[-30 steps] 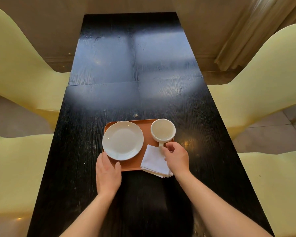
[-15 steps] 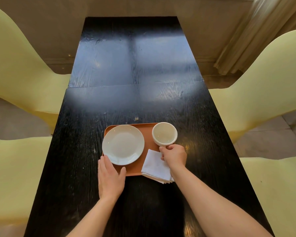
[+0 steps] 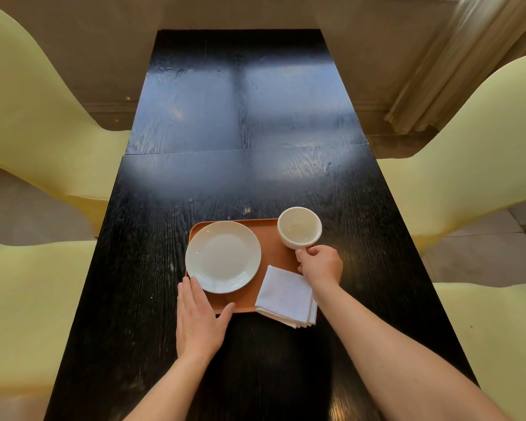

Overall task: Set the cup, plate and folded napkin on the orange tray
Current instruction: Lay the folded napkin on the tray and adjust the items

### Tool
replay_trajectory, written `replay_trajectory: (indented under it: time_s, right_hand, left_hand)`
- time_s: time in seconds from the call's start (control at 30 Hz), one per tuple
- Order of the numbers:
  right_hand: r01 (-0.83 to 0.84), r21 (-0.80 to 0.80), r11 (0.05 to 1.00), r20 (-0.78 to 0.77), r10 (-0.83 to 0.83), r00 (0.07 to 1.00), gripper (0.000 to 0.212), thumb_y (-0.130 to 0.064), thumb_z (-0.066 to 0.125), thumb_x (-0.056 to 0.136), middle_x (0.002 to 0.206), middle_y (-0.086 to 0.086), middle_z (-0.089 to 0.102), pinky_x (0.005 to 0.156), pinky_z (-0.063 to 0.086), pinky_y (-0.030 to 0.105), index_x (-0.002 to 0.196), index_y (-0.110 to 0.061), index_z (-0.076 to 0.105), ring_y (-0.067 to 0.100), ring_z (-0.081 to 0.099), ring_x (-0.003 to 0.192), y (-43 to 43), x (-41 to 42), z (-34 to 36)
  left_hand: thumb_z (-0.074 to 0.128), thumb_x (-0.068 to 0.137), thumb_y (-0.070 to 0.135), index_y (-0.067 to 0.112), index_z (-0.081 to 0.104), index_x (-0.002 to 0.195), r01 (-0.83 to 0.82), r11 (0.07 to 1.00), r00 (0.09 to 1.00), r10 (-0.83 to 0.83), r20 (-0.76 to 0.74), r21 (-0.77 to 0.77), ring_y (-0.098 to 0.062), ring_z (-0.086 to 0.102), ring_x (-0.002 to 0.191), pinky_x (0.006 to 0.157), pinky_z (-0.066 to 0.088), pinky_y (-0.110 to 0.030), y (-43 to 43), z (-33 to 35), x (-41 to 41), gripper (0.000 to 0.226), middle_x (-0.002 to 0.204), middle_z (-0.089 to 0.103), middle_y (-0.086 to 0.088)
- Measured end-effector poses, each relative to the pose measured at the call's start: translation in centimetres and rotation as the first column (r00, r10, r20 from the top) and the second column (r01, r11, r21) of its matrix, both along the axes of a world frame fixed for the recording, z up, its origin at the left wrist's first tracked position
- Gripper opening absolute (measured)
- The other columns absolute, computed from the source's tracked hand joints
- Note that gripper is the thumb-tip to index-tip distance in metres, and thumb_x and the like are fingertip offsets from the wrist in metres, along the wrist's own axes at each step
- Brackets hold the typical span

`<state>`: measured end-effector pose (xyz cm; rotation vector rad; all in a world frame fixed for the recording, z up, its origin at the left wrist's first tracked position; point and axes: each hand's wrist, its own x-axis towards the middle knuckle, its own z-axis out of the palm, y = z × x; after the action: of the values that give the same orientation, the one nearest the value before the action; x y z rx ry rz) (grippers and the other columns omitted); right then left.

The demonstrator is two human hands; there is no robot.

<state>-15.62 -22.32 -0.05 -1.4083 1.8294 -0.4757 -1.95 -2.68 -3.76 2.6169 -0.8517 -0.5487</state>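
The orange tray (image 3: 269,247) lies on the black table. A white plate (image 3: 223,256) rests on the tray's left half. The white cup (image 3: 299,227) is held at the tray's far right corner, lifted and partly past the tray's edge; my right hand (image 3: 321,264) grips its handle. A folded white napkin (image 3: 286,296) lies at the tray's near right corner and overhangs the edge onto the table. My left hand (image 3: 199,319) lies flat, fingers apart, on the tray's near left edge beside the plate.
The long black wooden table (image 3: 240,117) stretches away from me. Pale yellow chairs stand on both sides, one at far left (image 3: 37,101) and one at far right (image 3: 468,153). A curtain (image 3: 456,56) hangs at the upper right.
My right hand closed on the cup's handle and raised the cup, shifting it right and away. The left hand slid forward along the tray's near edge.
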Motion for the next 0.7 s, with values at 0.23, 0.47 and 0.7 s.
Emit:
replay_trajectory:
  time_s: [0.23,0.47,0.7]
  right_hand:
    - [-0.013,-0.017,1.0,0.024,0.014,1.0,0.028,-0.03,0.073,0.094,0.078,-0.001,0.072,0.076,0.06,0.035,0.069,-0.026,0.064,0.018,0.071,0.077,-0.49,0.09,0.1]
    - [-0.013,-0.014,1.0,0.037,0.014,0.999,0.018,-0.031,0.072,0.095,0.084,0.002,0.074,0.081,0.061,0.037,0.083,-0.018,0.073,0.019,0.072,0.081,-0.64,0.04,0.12]
    - [-0.027,-0.025,0.999,0.025,0.027,0.999,0.019,-0.032,0.071,0.095,0.082,0.001,0.073,0.078,0.06,0.035,0.081,-0.019,0.073,0.018,0.072,0.08,-0.78,-0.23,-0.21]
  left_hand:
    - [0.067,0.083,0.056,0.009,-0.006,0.156,0.007,1.0,1.0,-0.007,-0.008,-0.01,-0.027,-0.001,0.154,0.125,0.018,-0.042,-0.02,0.27,0.1,0.114,0.166,0.001,-0.013]
    - [0.068,0.083,0.056,0.008,-0.006,0.155,0.007,1.0,1.0,-0.007,-0.012,-0.021,-0.027,-0.001,0.154,0.125,0.017,-0.042,-0.1,0.19,0.17,0.114,0.166,0.001,-0.014]
    - [0.068,0.082,0.056,0.008,-0.005,0.155,0.008,1.0,1.0,-0.008,-0.007,-0.021,-0.028,-0.001,0.154,0.125,0.016,-0.042,0.09,0.09,0.14,0.114,0.166,0.002,-0.014]
